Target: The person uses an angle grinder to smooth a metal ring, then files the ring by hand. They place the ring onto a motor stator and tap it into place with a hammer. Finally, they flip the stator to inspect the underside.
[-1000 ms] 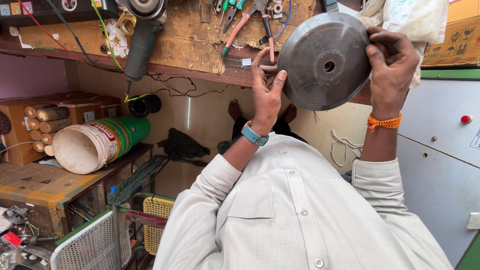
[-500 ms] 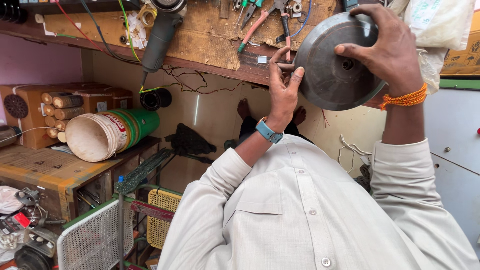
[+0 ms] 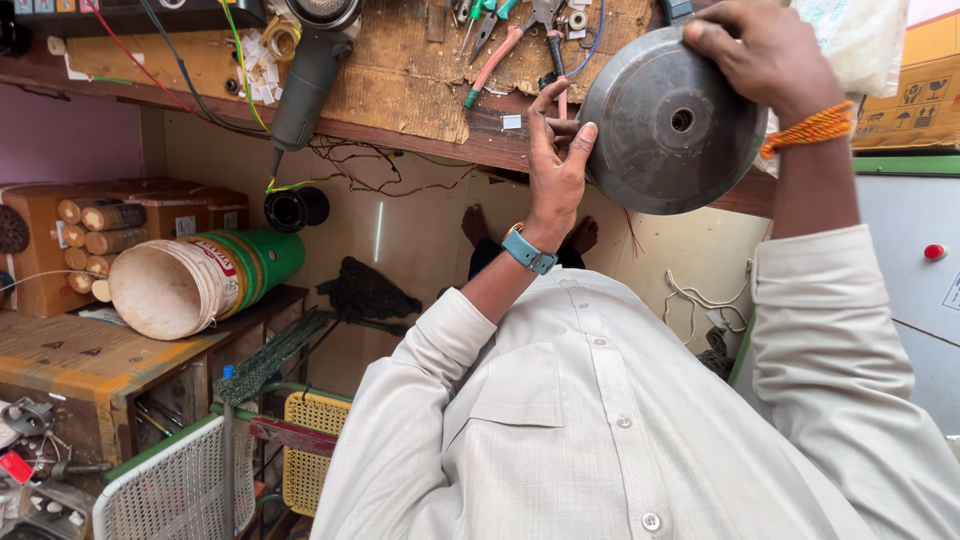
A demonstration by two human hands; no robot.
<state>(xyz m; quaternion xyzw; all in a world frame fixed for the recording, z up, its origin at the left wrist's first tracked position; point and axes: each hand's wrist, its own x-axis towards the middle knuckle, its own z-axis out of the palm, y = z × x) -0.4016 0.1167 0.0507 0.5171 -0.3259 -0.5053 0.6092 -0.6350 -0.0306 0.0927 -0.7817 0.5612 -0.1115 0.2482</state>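
- The right hand (image 3: 765, 50) grips a dark grey metal disc (image 3: 665, 125) by its upper rim, at about one o'clock on the disc, fingers curled over the edge so the flat face with its centre hole is turned toward the camera.
- The left hand (image 3: 555, 165) steadies the disc from nine o'clock: its fingertips (image 3: 585, 133) press the rim while the other fingers stay loosely spread, so it braces rather than clamps.
- The disc is held up in the air in front of the wooden tabletop (image 3: 400, 80), probably so its face can be looked over.
- On the tabletop, at eleven o'clock from the disc, lie pliers (image 3: 490, 55) with red and green handles; farther toward ten o'clock rests an angle grinder (image 3: 305, 75) among loose wires.
- At eight o'clock, well apart, a white-and-green bucket (image 3: 200, 280) lies tipped on its side on a wooden box.
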